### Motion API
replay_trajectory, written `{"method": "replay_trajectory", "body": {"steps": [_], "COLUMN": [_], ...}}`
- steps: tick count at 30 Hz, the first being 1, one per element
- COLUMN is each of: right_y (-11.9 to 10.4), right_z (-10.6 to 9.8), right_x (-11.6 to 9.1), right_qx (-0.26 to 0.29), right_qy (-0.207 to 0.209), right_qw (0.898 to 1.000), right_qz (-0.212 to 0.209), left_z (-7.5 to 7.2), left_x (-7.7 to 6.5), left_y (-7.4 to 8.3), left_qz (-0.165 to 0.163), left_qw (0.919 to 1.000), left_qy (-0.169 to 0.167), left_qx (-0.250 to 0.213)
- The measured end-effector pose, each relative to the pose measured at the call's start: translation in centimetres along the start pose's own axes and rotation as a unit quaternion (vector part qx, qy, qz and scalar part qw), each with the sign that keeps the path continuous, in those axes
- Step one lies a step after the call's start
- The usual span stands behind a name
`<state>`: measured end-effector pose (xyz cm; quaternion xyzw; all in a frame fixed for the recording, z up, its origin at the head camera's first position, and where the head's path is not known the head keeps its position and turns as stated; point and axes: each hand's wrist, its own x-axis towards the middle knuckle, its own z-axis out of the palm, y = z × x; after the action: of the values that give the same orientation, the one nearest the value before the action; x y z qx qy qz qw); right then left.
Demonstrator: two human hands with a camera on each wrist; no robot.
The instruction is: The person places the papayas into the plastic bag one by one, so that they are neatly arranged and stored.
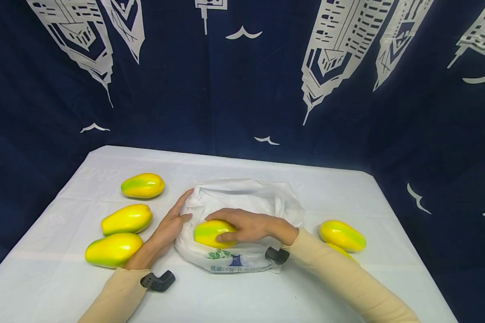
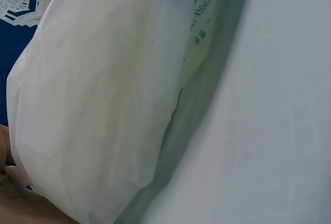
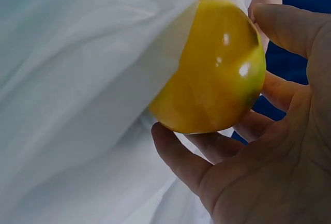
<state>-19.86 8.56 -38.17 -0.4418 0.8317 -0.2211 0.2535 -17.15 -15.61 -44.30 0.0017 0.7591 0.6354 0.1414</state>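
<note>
A white plastic bag [image 1: 234, 264] with green and blue print lies in the middle of the table, its mouth spread upward. My left hand [image 1: 170, 228] holds the bag's left rim, thumb and index finger showing; the other fingers are hidden. In the left wrist view the bag's side [image 2: 103, 89] covers most of that hand. My right hand [image 1: 248, 226] grips a yellow-green papaya [image 1: 206, 233] over the bag's mouth. The right wrist view shows fingers and thumb around the papaya [image 3: 217, 74], partly behind the bag's film [image 3: 93, 79].
Left of the bag lie three papayas: a far one [image 1: 143, 185], a middle one [image 1: 126, 219] and a near one [image 1: 113, 250]. At the right lies another papaya [image 1: 342, 235], with one [image 1: 339, 251] partly under my right sleeve. A dark blue curtain [image 1: 226, 98] hangs behind the white table [image 1: 307, 296].
</note>
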Motion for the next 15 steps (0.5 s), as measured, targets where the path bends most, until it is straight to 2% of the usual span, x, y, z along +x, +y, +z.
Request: {"method": "replay_trajectory", "body": {"steps": [15], "right_y": [0.2], "right_z": [-1.2], "right_x": [-0.7], "right_qx": [0.011], "right_qy": [0.030], "right_qw": [0.999], "right_qz": [0.013], "left_z": [0.0], "left_x": [0.1], "left_y": [0.0], "left_qz": [0.001], "left_qw": [1.0000], "left_qy": [0.001], "left_qx": [-0.001]}}
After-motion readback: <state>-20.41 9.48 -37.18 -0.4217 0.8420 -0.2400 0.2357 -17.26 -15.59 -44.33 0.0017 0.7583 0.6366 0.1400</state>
